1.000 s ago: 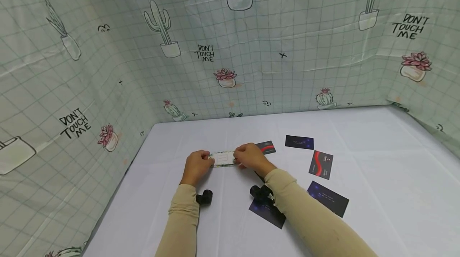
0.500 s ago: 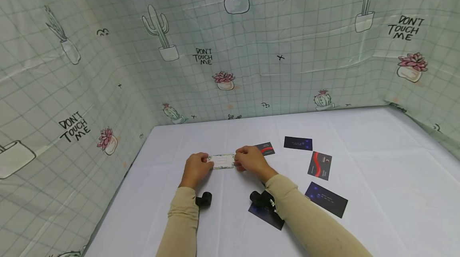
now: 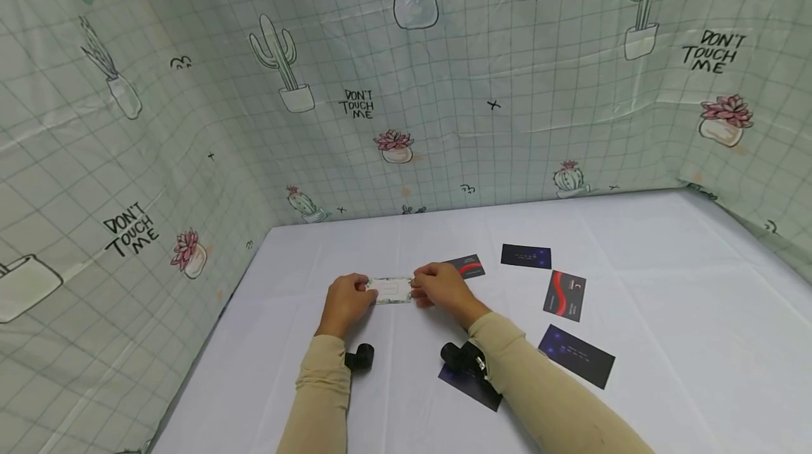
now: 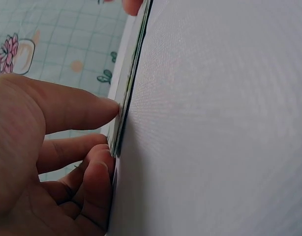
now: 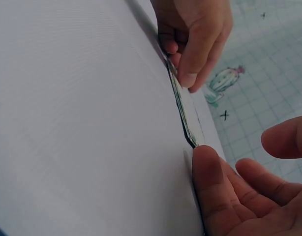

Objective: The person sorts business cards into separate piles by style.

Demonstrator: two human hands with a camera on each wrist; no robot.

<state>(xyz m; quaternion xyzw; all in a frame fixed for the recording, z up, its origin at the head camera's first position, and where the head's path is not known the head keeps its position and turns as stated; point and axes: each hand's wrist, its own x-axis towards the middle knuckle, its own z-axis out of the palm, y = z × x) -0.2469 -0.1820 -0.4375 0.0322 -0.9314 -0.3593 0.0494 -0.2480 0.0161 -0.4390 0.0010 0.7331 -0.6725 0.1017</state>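
Note:
A thin stack of cards (image 3: 390, 290), white with a leafy border on top, lies lengthwise on the white table cloth (image 3: 666, 313) between my two hands. My left hand (image 3: 361, 289) pinches its left end. In the left wrist view the index fingertip (image 4: 109, 105) presses on the stack's edge (image 4: 127, 88), and the other fingers curl beneath. My right hand (image 3: 420, 287) holds the right end. The right wrist view shows its thumb (image 5: 210, 172) against the stack's corner (image 5: 186, 113), the index finger lifted a little, and the left hand (image 5: 195, 34) at the far end.
Several dark business cards lie loose to the right: (image 3: 468, 266), (image 3: 526, 256), (image 3: 564, 295), (image 3: 576, 356). Another dark card (image 3: 471, 385) lies partly under my right forearm. Cactus-print cloth walls (image 3: 190, 158) close the left, back and right sides.
Both hands stay on the ends of the card stack in nearly the same place. Only the head view has shifted slightly.

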